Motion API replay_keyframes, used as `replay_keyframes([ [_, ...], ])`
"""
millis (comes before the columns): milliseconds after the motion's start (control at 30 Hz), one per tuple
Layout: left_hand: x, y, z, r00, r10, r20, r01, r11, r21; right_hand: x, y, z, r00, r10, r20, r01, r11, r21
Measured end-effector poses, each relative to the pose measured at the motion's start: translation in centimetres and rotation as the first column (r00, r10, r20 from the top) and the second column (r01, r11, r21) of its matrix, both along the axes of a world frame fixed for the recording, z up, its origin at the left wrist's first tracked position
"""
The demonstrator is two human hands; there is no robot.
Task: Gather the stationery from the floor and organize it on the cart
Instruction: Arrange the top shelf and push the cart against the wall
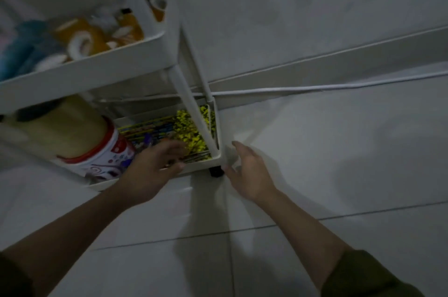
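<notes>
A white tiered cart (pixel 186 105) stands on the tiled floor against the wall. Its bottom tray (pixel 215 156) holds a flat stack of colourful, yellow-patterned booklets (pixel 186 127) and a large tin (pixel 80 141) with a red and white label. My left hand (pixel 155 165) reaches over the tray's front edge onto the booklets, fingers loosely spread and blurred. My right hand (pixel 247 170) hovers just right of the tray's front corner, fingers relaxed and holding nothing. The upper tray (pixel 101 66) carries several tape rolls (pixel 80 42) and a blue object (pixel 21 49).
A black caster (pixel 215 171) shows under the cart's front corner. A white cable (pixel 315 88) runs along the floor by the skirting board. Pale tiles (pixel 339 163) spread to the right and toward me. The picture is dim and motion-blurred.
</notes>
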State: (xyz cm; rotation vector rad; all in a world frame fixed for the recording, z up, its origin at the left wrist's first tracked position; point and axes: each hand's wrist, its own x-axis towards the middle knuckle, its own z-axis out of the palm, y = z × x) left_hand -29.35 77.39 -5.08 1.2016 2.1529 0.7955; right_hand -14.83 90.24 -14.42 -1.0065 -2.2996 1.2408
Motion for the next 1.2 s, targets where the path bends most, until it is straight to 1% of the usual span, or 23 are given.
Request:
replay_keyframes([
  [33, -0.8, -1.6, 0.2, 0.999, -0.020, -0.034, 0.018, 0.998, -0.057, -0.6, -0.4, 0.7, 0.997, -0.006, -0.070, 0.003, 0.999, -0.040],
  [67, -1.5, -3.3, 0.4, 0.998, -0.028, -0.061, 0.021, 0.993, -0.118, -1.2, -0.7, 1.3, 0.993, -0.019, -0.113, 0.014, 0.999, -0.043],
  [100, -2.3, -5.2, 0.4, 0.997, -0.017, -0.073, 0.005, 0.986, -0.168, -1.7, -1.0, 1.7, 0.992, -0.025, -0.125, 0.023, 1.000, -0.017],
  [167, -3.9, -8.8, -0.1, 0.996, 0.088, -0.028, -0.092, 0.976, -0.195, -2.3, -1.5, 2.2, 0.994, -0.038, -0.104, 0.047, 0.995, 0.087],
  [233, -5.9, -12.2, -0.8, 0.968, 0.251, 0.030, -0.243, 0.957, -0.160, -2.8, -1.8, 2.7, 0.995, -0.076, -0.060, 0.086, 0.979, 0.185],
  [333, -8.2, -15.8, -1.8, 0.870, 0.471, 0.149, -0.464, 0.882, -0.082, -3.3, -2.3, 3.3, 0.991, -0.135, 0.007, 0.127, 0.951, 0.282],
  [400, -9.6, -17.5, -2.4, 0.804, 0.544, 0.242, -0.552, 0.833, -0.037, -3.5, -3.1, 3.7, 0.986, -0.167, 0.020, 0.151, 0.929, 0.337],
  [500, -11.5, -19.2, -3.4, 0.755, 0.568, 0.328, -0.606, 0.795, 0.017, -4.1, -4.8, 4.2, 0.964, -0.257, 0.062, 0.218, 0.906, 0.362],
  [567, -12.6, -20.1, -3.9, 0.725, 0.574, 0.381, -0.633, 0.773, 0.041, -5.4, -6.4, 4.3, 0.922, -0.376, 0.089, 0.326, 0.880, 0.346],
  [633, -13.7, -20.9, -4.4, 0.690, 0.568, 0.448, -0.656, 0.753, 0.054, -7.1, -8.5, 4.4, 0.844, -0.528, 0.099, 0.479, 0.824, 0.304],
  [700, -14.6, -21.4, -4.9, 0.666, 0.562, 0.490, -0.670, 0.740, 0.062, -9.1, -10.9, 4.2, 0.745, -0.664, 0.068, 0.641, 0.740, 0.204],
  [733, -15.1, -21.7, -5.2, 0.656, 0.562, 0.504, -0.677, 0.734, 0.062, -10.2, -12.1, 4.0, 0.709, -0.704, 0.043, 0.691, 0.705, 0.160],
  [767, -15.5, -21.9, -5.5, 0.642, 0.563, 0.520, -0.686, 0.725, 0.063, -11.3, -13.2, 3.7, 0.700, -0.714, 0.014, 0.705, 0.694, 0.142],
  [800, -15.9, -22.0, -5.8, 0.626, 0.565, 0.537, -0.698, 0.713, 0.063, -12.5, -14.4, 3.5, 0.714, -0.700, -0.016, 0.694, 0.706, 0.140],
  [867, -16.4, -22.2, -6.3, 0.596, 0.563, 0.572, -0.716, 0.696, 0.061, -15.1, -17.1, 3.1, 0.785, -0.615, -0.071, 0.618, 0.773, 0.142],
  [933, -16.8, -22.4, -6.9, 0.589, 0.554, 0.589, -0.715, 0.697, 0.059, -17.6, -19.7, 2.8, 0.869, -0.479, -0.126, 0.494, 0.854, 0.164],
  [1033, -17.8, -22.7, -7.7, 0.599, 0.538, 0.593, -0.701, 0.711, 0.063, -21.2, -22.6, 3.0, 0.953, -0.278, -0.124, 0.298, 0.934, 0.199],
  [1100, -18.5, -22.9, -8.1, 0.605, 0.537, 0.588, -0.699, 0.712, 0.069, -22.9, -23.4, 3.0, 0.968, -0.212, -0.134, 0.240, 0.941, 0.241],
  [1200, -19.4, -22.9, -9.0, 0.627, 0.552, 0.549, -0.696, 0.714, 0.077, -24.4, -23.8, 2.3, 0.959, -0.225, -0.174, 0.271, 0.912, 0.308],
])
